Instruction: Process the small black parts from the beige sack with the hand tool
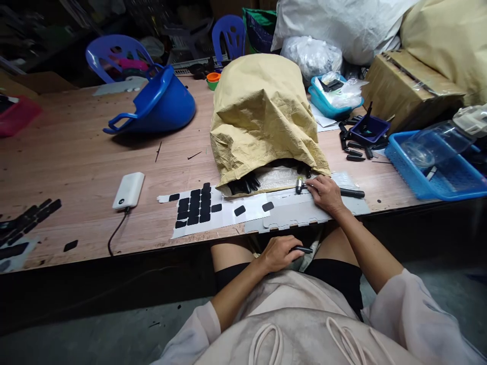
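Note:
My left hand (pixel 280 252) rests over my lap, below the table edge, closed around a slim black pen-shaped piece (pixel 303 249) whose tip pokes out to the right. On the table, my right hand (pixel 326 194) is closed on a small hammer; its metal head (pixel 299 185) shows left of the fingers and its black handle (pixel 352 193) to the right. Beneath that hand lies a grey-white board (pixel 292 217). Just beyond, a yellowish woven sack (pixel 262 111) lies with its mouth towards me, several black pieces (pixel 245 183) showing inside.
Black rounded patches (pixel 195 205) cover part of a white sheet (pixel 224 215) to the left. A white power bank (pixel 129 190) with a cable and a blue tub (pixel 163 104) stand farther left. To the right are a blue basket (pixel 429 182) and a purple tray (pixel 370 130) among black pieces.

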